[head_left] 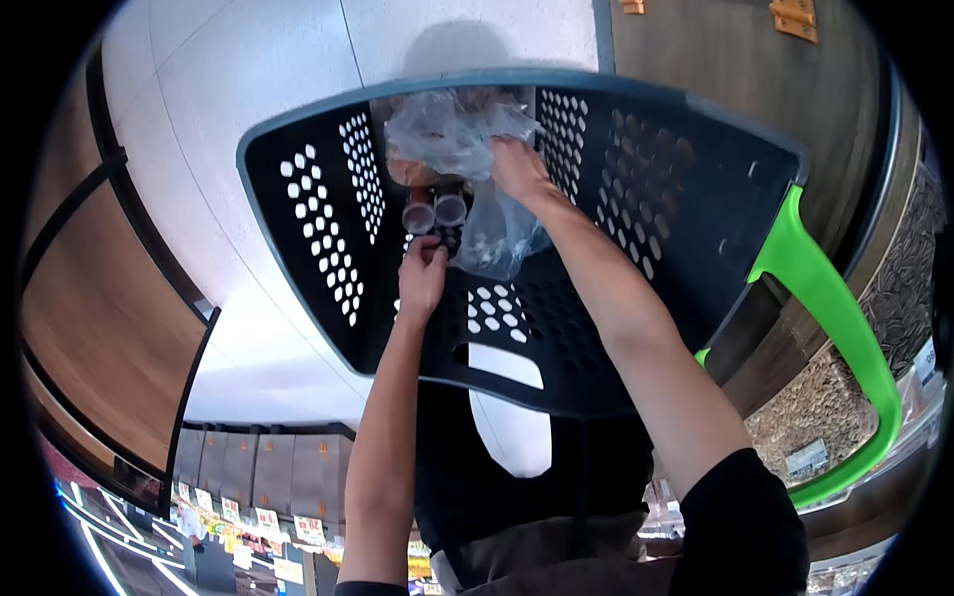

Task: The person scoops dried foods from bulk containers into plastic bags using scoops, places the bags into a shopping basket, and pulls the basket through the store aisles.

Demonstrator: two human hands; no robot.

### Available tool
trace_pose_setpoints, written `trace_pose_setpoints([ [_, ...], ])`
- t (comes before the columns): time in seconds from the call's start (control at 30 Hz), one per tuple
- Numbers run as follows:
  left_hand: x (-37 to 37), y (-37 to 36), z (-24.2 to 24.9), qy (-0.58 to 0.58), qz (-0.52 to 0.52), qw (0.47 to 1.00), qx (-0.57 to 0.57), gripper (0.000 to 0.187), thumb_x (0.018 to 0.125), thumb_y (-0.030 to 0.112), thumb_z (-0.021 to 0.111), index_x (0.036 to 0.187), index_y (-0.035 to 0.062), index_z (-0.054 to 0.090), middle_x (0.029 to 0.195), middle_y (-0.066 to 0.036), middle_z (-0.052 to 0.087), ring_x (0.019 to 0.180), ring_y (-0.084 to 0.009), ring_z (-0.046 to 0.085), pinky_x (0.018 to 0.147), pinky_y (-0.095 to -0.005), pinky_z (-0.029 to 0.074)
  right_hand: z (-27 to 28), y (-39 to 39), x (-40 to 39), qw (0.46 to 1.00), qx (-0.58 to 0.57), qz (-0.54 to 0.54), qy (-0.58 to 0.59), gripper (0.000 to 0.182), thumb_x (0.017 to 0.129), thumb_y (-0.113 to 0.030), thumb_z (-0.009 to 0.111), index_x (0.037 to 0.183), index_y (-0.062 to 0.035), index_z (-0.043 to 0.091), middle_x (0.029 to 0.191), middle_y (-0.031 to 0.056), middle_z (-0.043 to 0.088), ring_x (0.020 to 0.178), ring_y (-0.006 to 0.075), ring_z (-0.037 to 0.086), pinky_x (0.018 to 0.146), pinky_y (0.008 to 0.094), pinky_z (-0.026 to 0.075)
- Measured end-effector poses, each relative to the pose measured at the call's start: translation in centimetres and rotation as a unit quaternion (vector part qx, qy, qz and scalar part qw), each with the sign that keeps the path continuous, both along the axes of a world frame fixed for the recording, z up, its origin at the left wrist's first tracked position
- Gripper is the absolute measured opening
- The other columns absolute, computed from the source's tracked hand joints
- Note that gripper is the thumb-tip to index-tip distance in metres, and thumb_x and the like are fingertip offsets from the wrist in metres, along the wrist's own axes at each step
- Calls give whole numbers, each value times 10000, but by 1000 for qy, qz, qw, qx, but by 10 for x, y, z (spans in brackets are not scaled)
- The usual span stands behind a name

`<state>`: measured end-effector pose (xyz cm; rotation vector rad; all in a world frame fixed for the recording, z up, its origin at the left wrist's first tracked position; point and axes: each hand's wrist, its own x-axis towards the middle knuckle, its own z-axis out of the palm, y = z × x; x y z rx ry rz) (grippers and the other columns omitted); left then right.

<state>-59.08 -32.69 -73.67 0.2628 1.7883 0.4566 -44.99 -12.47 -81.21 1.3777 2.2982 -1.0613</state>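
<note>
My right hand (519,171) reaches into a dark shopping basket (696,169) and is closed on a clear plastic bag (437,129), its fingertips partly hidden by the film. Something brownish shows under that bag. Another clear plastic bag (494,243) hangs or lies just below my right wrist. My left hand (421,276) is also in the basket, its fingers bent together just below two small round containers with pale, see-through ends, a left one (417,217) and a right one (450,209). What the left fingertips hold, if anything, is too small to make out.
The basket's green handle (845,308) hangs to the right, over bins of seeds (815,407). Wooden cabinets (124,328) stand at the left, and a pale tiled floor (248,79) lies beneath. Shelves with price tags (266,519) show at lower left, with a person (191,524) farther off.
</note>
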Motion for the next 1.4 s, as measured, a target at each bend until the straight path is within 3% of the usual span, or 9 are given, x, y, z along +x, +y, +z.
trace_pose_setpoints([
  [0.17,14,-6,38,-105,99,989,-44,256,988,208,542,1169,28,570,960,-93,675,837,-162,660,739,-277,511,71,-47,-12,997,16,-65,32,158,898,-159,590,963,-28,649,1003,182,645,870,412,649,779,503,525],
  [0.37,6,10,69,-80,63,995,-11,223,973,173,568,1131,19,600,902,-75,688,776,-142,660,708,-261,507,108,-58,13,987,7,-149,59,184,946,-168,557,928,-15,657,974,189,649,847,414,647,762,488,524],
  [0.7,-1,19,52,69,-140,987,47,253,898,170,595,1057,-22,634,820,-95,704,754,-158,689,728,-296,529,101,-5,56,945,103,-309,21,205,915,-187,614,821,-5,625,813,233,653,802,418,641,748,485,507],
  [0.87,13,12,69,48,-164,985,11,281,872,212,603,1056,3,635,931,-193,714,908,-360,690,838,-417,528,105,-9,60,952,127,-277,18,151,887,-129,619,941,12,612,946,240,642,889,429,631,799,492,503],
  [0.93,21,5,72,38,-167,985,0,281,871,210,604,1052,-3,634,933,-197,713,909,-359,689,840,-418,527,109,-14,59,954,131,-269,6,316,867,-121,627,1149,-2,547,1182,242,557,927,442,631,846,497,510],
  [1.07,28,6,79,35,-190,981,-9,279,873,196,602,1047,-20,630,937,-210,707,919,-369,681,845,-425,522,131,-20,50,963,78,-256,27,490,868,-142,612,1305,-11,434,1354,212,424,1085,440,581,921,481,492],
  [1.23,27,2,75,37,-193,981,4,265,882,198,598,1057,2,635,939,-200,714,896,-354,693,829,-424,529,122,-35,59,979,-24,-199,-23,521,843,-188,655,1298,-10,475,1313,202,473,1113,434,568,943,485,484],
  [1.3,28,-2,72,41,-196,980,2,261,875,190,602,1049,-2,635,925,-195,709,893,-347,688,824,-424,526,120,-51,62,993,-48,31,-100,603,812,-267,708,1310,-9,485,1303,208,490,1180,393,544,976,478,465],
  [1.4,29,-10,66,92,-216,972,25,254,857,168,604,1031,-14,633,898,-176,692,883,-330,672,819,-416,518,126,-80,70,966,-184,63,-167,566,852,-284,679,1300,8,491,1330,227,504,1197,386,546,983,476,467],
])
